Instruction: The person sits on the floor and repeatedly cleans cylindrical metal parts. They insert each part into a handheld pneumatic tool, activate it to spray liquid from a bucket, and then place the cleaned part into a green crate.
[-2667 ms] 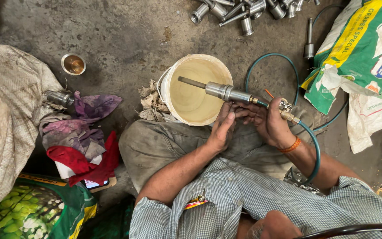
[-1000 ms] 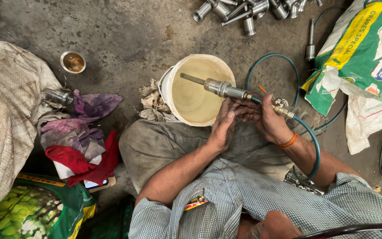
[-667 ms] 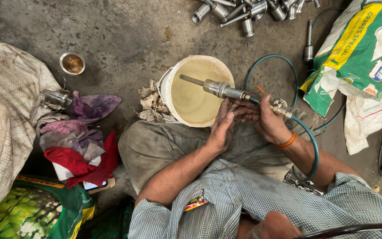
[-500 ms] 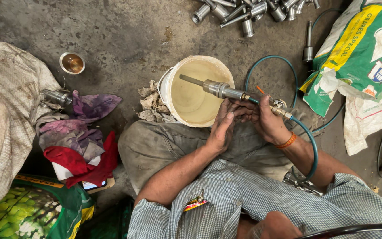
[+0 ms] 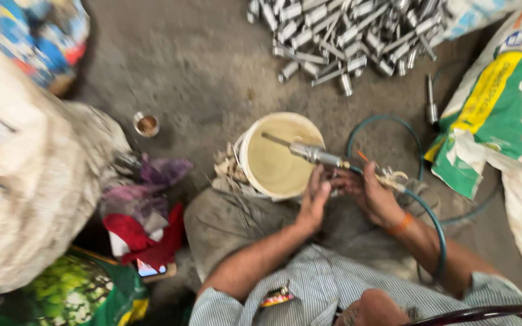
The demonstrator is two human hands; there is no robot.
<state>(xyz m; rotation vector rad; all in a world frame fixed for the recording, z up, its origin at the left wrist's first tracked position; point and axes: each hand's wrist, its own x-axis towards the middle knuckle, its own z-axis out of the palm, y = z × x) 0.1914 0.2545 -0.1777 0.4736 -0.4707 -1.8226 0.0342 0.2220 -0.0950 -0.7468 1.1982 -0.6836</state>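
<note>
At the far left a big pale sack (image 5: pixel 25 199) slumps on the floor (image 5: pixel 200 72), with a heap of coloured rags (image 5: pixel 146 211) beside it and a small round tin cap (image 5: pixel 146 124) a little farther up. Near the middle stands a cream bucket (image 5: pixel 279 156), and over its rim lies a metal rod part (image 5: pixel 318 155), its thin shaft pointing into the bucket and its thicker silver body toward the hands. It looks like solid steel, so stiff and fairly heavy for its size, and probably slick with oil; the thick barrel seems the surest place to grip, not the thin shaft. The left hand (image 5: pixel 313 199) is cupped around the barrel from below. The right hand (image 5: pixel 373 196) is closed on the fitting end, where a green hose (image 5: pixel 430 223) joins and loops away. Up top lies a pile of similar metal parts (image 5: pixel 345 30), and a green and yellow bag (image 5: pixel 502 102) lies at the right.
</note>
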